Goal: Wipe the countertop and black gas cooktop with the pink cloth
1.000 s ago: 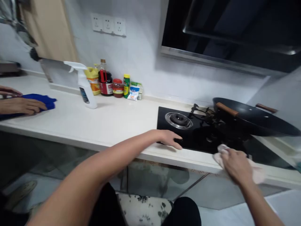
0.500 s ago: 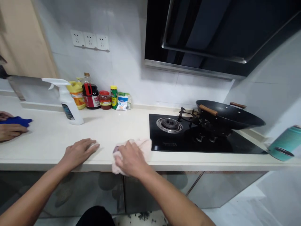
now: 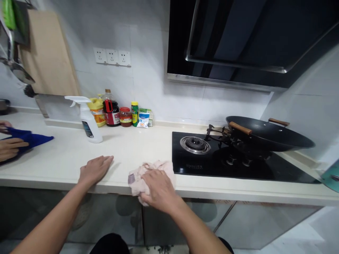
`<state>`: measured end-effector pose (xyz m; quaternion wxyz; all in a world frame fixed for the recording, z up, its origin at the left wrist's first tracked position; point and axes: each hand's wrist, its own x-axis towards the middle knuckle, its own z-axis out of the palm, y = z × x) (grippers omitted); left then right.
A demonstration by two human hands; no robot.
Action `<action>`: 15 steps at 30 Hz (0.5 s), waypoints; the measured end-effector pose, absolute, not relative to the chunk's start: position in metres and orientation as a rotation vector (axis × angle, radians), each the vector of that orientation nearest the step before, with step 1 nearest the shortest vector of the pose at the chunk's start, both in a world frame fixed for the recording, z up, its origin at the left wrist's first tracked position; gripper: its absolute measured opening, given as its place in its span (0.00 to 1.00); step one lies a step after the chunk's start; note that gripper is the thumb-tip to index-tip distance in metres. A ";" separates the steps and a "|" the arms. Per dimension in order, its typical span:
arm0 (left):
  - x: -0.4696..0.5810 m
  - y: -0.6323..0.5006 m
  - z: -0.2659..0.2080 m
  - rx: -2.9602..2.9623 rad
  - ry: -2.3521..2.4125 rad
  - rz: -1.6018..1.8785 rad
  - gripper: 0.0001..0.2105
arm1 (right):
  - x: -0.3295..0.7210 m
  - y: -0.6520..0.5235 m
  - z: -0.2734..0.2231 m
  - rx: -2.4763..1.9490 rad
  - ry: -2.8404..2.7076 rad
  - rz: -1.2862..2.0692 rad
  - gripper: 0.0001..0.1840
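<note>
My right hand [image 3: 158, 187] presses a pale pink cloth [image 3: 139, 176] against the front edge of the white countertop [image 3: 127, 144], just left of the black gas stove [image 3: 190, 165]. Part of the cloth hangs over the edge, and the thumb tucks under it there. Further left, my left hand [image 3: 95, 169] rests on the countertop with its fingers stretched out and nothing in it. A white spray bottle [image 3: 90, 125] stands upright behind that hand, apart from it.
At the far left another person's hands [image 3: 12, 148] hold a dark blue cloth [image 3: 34, 139]. Condiment bottles, including a red-lidded jar [image 3: 125, 117], line the wall. A black wok [image 3: 267, 134] sits on the stove's right burner under the range hood [image 3: 225, 42]. A teal container [image 3: 332, 178] stands far right.
My right hand's grip on the pink cloth has shifted slightly, and the cloth lies more spread out. The other person's blue cloth shows more widely. The view has turned a little left.
</note>
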<state>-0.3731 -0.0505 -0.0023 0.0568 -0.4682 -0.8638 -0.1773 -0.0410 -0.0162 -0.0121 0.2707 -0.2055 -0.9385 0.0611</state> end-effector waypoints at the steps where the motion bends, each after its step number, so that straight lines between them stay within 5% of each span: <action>1: -0.372 -0.051 -0.004 -1.420 -2.636 -0.520 0.34 | -0.025 -0.013 -0.018 -0.570 -2.493 0.140 0.22; 15: -0.362 -0.055 -0.006 -1.413 -2.647 -0.433 0.35 | 0.261 0.080 -0.044 -1.512 -1.814 -0.034 0.21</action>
